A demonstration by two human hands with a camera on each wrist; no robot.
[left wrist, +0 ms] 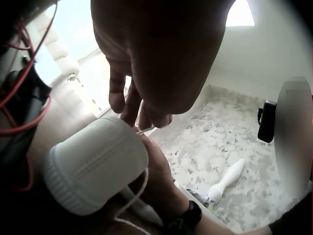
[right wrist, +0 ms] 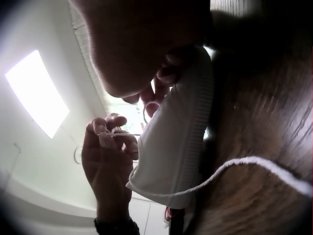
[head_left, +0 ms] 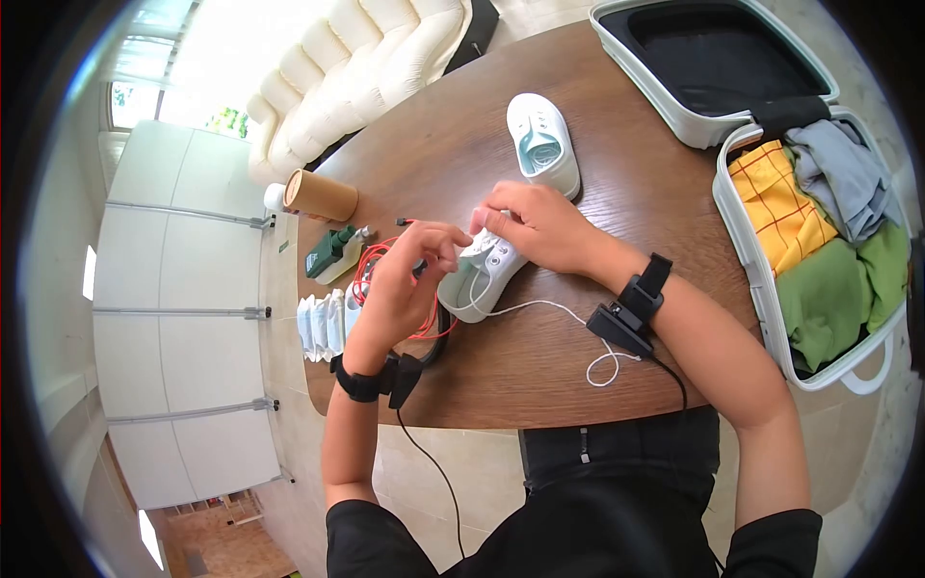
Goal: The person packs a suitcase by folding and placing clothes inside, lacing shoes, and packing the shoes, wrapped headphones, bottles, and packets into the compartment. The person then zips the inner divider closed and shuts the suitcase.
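Observation:
A white lace-up shoe [head_left: 496,284] lies on the table with its heel toward the person. My left hand [head_left: 400,289] is beside its opening, and its fingertips pinch a white shoelace [right wrist: 120,134] that runs taut to the shoe. My right hand [head_left: 549,229] bends over the toe end, thumb and fingers pinching at the lacing, where a small lace loop shows in the right wrist view. The lace's other length trails over the tabletop toward the right wrist. The matching white shoe [head_left: 559,175] stands just beyond my right hand.
An open white suitcase [head_left: 756,289] with folded clothes is at the right. On the left of the wooden table [head_left: 434,125] are a brown cylinder [head_left: 323,196], a green bottle [head_left: 328,252], red cable [head_left: 371,260] and white packets [head_left: 323,323]. A cream sofa [head_left: 356,72] stands behind.

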